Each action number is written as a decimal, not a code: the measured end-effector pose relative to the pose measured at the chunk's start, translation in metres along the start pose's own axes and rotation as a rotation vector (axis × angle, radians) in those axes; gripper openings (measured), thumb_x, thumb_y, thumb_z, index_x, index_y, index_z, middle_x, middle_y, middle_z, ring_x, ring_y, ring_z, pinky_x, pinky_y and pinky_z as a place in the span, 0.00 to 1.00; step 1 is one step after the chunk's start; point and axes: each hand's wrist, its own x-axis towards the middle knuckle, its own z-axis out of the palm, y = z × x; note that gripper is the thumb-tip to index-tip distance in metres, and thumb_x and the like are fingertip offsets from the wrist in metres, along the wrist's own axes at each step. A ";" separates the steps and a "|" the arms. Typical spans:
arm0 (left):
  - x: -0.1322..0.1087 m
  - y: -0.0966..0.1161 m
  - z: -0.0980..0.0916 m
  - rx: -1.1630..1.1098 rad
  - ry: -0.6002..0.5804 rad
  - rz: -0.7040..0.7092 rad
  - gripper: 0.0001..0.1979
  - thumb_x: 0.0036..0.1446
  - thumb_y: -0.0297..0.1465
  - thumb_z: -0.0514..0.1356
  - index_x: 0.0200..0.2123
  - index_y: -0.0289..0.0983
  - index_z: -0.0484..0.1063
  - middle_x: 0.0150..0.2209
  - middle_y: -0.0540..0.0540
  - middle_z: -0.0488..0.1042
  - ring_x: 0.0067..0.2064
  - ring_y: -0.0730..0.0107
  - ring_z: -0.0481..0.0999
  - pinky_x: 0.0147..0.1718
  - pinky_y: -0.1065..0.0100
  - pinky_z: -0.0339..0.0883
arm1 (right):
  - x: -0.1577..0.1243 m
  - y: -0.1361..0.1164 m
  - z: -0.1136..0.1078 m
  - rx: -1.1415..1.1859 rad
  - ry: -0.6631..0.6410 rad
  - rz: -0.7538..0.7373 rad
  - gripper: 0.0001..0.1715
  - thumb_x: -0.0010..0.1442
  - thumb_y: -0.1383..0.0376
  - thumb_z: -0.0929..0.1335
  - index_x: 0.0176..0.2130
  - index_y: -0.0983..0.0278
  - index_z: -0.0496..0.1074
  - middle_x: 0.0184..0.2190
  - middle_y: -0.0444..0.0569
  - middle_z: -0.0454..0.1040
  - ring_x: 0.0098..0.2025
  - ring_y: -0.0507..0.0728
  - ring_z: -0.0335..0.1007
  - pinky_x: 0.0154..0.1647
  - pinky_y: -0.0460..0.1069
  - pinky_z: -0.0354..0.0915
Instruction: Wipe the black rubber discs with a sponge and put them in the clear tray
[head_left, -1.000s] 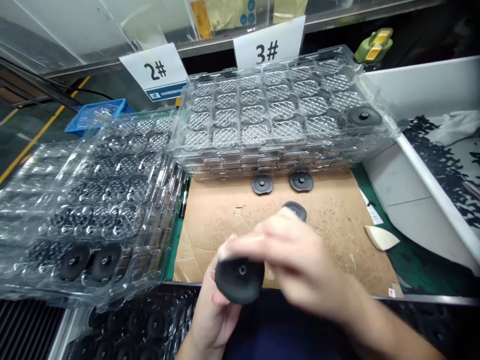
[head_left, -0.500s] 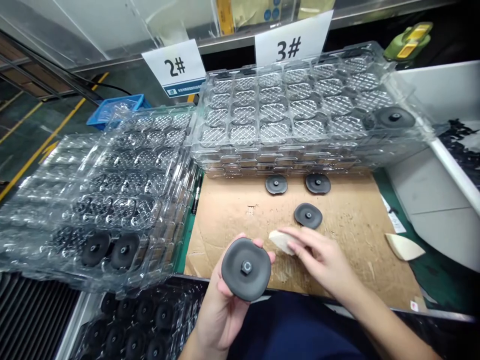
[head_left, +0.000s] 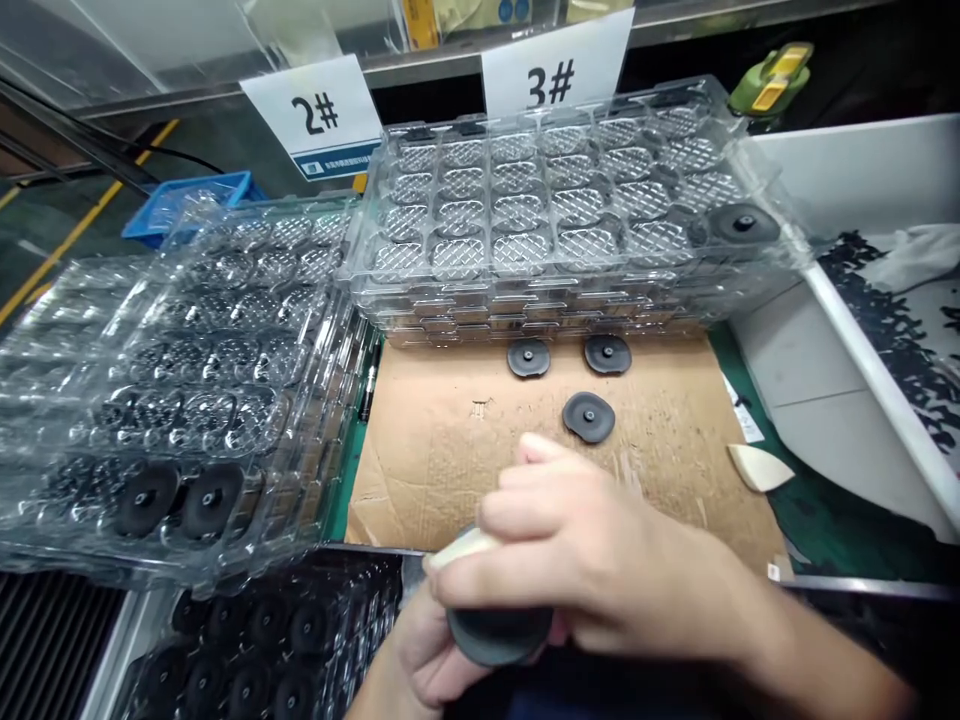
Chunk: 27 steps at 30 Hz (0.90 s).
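My left hand (head_left: 427, 650) holds a rounded black disc-shaped part (head_left: 501, 634) from below, low in front of my body. Over the disc lies my right hand (head_left: 555, 550), pinching a cream-white wedge-shaped pad (head_left: 466, 547) against the disc's upper side. Most of the disc and its central stud are covered by that hand. On the cardboard sheet (head_left: 427, 450) beyond lie three similar black discs: one close by (head_left: 589, 417), one farther left (head_left: 529, 357), one farther right (head_left: 607, 354).
Clear plastic trays (head_left: 517, 255) are stacked behind the cardboard, with another stack (head_left: 225, 350) at left holding two discs. A filled tray (head_left: 262, 650) stands lower left. A second cream wedge (head_left: 759, 467) lies at right, beside a white bin (head_left: 862, 400) of small black pieces.
My right hand has moved left and down from beside the disc onto it, bringing the pad against it. My left hand still holds the disc, now tilted and lower. The view has shifted slightly.
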 end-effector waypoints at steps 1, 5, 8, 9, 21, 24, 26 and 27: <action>0.000 0.000 0.000 -0.010 -0.017 -0.015 0.17 0.58 0.36 0.52 0.36 0.28 0.76 0.28 0.43 0.78 0.29 0.70 0.78 0.27 0.76 0.69 | -0.001 0.002 -0.002 0.023 -0.022 0.003 0.13 0.56 0.67 0.65 0.43 0.58 0.71 0.27 0.39 0.64 0.27 0.48 0.54 0.35 0.49 0.47; 0.001 0.003 0.004 -0.031 -0.097 -0.071 0.20 0.54 0.43 0.55 0.38 0.31 0.75 0.33 0.44 0.79 0.32 0.70 0.78 0.29 0.78 0.69 | -0.004 0.003 -0.006 -0.035 -0.032 0.120 0.14 0.56 0.70 0.64 0.42 0.57 0.71 0.27 0.40 0.65 0.29 0.49 0.56 0.37 0.49 0.47; 0.000 0.005 0.005 0.038 -0.080 -0.030 0.22 0.61 0.38 0.47 0.38 0.30 0.76 0.31 0.45 0.79 0.35 0.70 0.77 0.33 0.75 0.68 | -0.007 0.007 -0.005 -0.033 -0.034 0.065 0.14 0.56 0.66 0.64 0.44 0.57 0.70 0.28 0.42 0.67 0.29 0.51 0.57 0.36 0.50 0.49; 0.000 0.006 0.004 0.041 -0.061 -0.015 0.19 0.61 0.37 0.49 0.40 0.31 0.75 0.34 0.45 0.78 0.37 0.67 0.77 0.34 0.73 0.68 | -0.009 0.011 -0.004 -0.036 -0.034 0.082 0.15 0.56 0.68 0.64 0.44 0.57 0.70 0.28 0.42 0.67 0.30 0.51 0.57 0.36 0.50 0.50; -0.007 0.016 -0.007 -0.099 -0.041 0.102 0.22 0.52 0.36 0.59 0.50 0.37 0.67 0.50 0.41 0.70 0.49 0.53 0.71 0.43 0.63 0.69 | -0.076 0.052 0.081 0.072 0.290 0.654 0.15 0.61 0.66 0.62 0.48 0.58 0.68 0.51 0.50 0.66 0.51 0.57 0.64 0.50 0.54 0.64; -0.005 0.018 -0.006 -0.094 -0.019 0.140 0.25 0.47 0.34 0.63 0.51 0.40 0.67 0.51 0.42 0.69 0.52 0.51 0.69 0.46 0.61 0.67 | -0.080 0.047 0.106 0.012 0.358 0.728 0.12 0.61 0.65 0.62 0.42 0.61 0.72 0.52 0.53 0.63 0.47 0.57 0.66 0.48 0.54 0.65; -0.005 0.019 -0.006 -0.093 -0.003 0.185 0.25 0.46 0.33 0.64 0.50 0.41 0.67 0.53 0.43 0.68 0.53 0.50 0.66 0.49 0.60 0.65 | -0.081 0.044 0.114 -0.022 0.388 0.748 0.15 0.61 0.67 0.61 0.46 0.62 0.69 0.49 0.54 0.64 0.44 0.56 0.67 0.44 0.53 0.66; -0.005 0.019 -0.005 -0.093 0.004 0.211 0.25 0.47 0.33 0.64 0.50 0.41 0.67 0.53 0.44 0.68 0.54 0.51 0.66 0.50 0.60 0.63 | -0.082 0.043 0.116 -0.036 0.374 0.743 0.17 0.61 0.67 0.61 0.50 0.62 0.66 0.45 0.54 0.67 0.42 0.56 0.67 0.42 0.53 0.67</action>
